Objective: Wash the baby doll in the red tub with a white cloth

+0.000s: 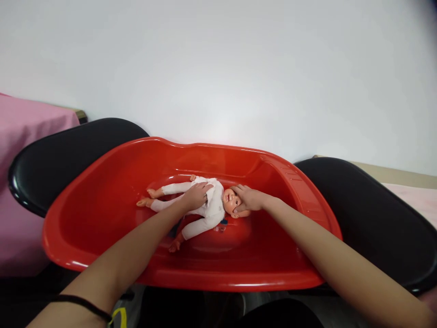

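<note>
While doll [208, 205] lies on back mid red tub [102, 218], we stretch both arms: left hand [196, 196] flat on chest, right hand [249, 199] cupping head; neither grip clamped.

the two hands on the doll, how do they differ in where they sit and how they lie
The left hand lies flat, palm down, on the doll's white-clothed torso; the right hand rests on the doll's bare head, fingers over its forehead. Both touch the doll, which lies on its back in the red tub.
</note>
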The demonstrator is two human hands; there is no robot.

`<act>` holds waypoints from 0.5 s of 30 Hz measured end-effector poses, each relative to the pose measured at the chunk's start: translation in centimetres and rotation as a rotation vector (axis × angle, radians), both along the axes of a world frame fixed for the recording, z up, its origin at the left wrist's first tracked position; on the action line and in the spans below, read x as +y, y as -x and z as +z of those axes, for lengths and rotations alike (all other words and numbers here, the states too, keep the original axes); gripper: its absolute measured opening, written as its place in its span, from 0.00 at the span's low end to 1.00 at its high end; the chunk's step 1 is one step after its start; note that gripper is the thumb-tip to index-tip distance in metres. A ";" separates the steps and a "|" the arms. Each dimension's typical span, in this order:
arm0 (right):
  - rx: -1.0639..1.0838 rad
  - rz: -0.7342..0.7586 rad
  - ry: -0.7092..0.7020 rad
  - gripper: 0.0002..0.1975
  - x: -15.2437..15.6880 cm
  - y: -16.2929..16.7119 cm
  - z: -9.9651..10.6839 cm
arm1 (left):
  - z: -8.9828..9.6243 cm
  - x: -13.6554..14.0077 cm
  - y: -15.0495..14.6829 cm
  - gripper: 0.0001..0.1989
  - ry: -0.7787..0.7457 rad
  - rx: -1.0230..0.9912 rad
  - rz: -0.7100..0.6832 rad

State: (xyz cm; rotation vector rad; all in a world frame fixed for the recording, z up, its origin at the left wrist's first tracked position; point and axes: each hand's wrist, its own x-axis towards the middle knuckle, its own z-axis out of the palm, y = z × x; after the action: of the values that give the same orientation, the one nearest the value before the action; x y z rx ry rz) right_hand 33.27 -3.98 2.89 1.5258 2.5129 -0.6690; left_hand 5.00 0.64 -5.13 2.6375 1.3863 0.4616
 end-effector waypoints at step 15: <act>0.025 0.029 -0.017 0.47 -0.2 0.0 0.2 | -1.8 1.7 8.7 0.23 0.095 0.097 0.368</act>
State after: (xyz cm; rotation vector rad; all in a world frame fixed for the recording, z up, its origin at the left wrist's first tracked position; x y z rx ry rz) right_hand 33.27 -4.15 3.07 1.4928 2.5602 -0.6692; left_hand -3.71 2.36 -6.92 2.3614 1.8840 0.2961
